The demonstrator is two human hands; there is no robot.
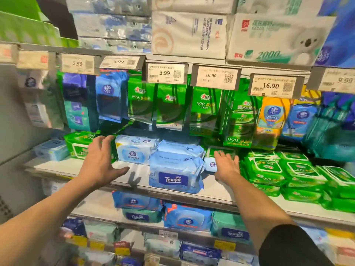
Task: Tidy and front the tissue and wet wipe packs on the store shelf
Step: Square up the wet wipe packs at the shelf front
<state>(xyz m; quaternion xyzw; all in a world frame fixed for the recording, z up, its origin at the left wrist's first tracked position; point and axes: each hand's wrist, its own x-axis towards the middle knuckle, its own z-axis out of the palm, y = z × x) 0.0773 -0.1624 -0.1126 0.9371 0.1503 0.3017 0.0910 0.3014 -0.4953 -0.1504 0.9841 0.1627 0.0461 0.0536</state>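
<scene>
Head view. The Tempo pack (175,174), a blue wet wipe pack, lay at the front edge of the shelf (134,184) and is taken as the landmark. A second blue pack (179,148) was stacked on it, tilted back. To the left of the Tempo pack and set further back, a pale blue pack (134,150) was seen, with a green pack (80,145) beyond it. To the right of the Tempo pack, stacks of green packs (269,169) were crowded together unevenly.

The left hand (101,162) was held open, fingers spread, at the gap between the green pack and the pale blue pack; nothing was gripped, and contact could not be confirmed. The right hand (227,166) was likewise open, just right of the Tempo pack, above a small blue pack (211,166); nothing was held.

Handling, as judged: the packs appeared soft, film-wrapped and fairly heavy with moisture. The film was expected to be slippery and to crumple under pinching. A flat-palm hold on both short ends was therefore judged best, with the pack slid forward rather than lifted.

Limits of view: the rear of the shelf behind the Tempo pack was in shadow. The frame was blurred toward its edges, so labels there could not be read. The item under the right hand's fingers was largely covered.
</scene>
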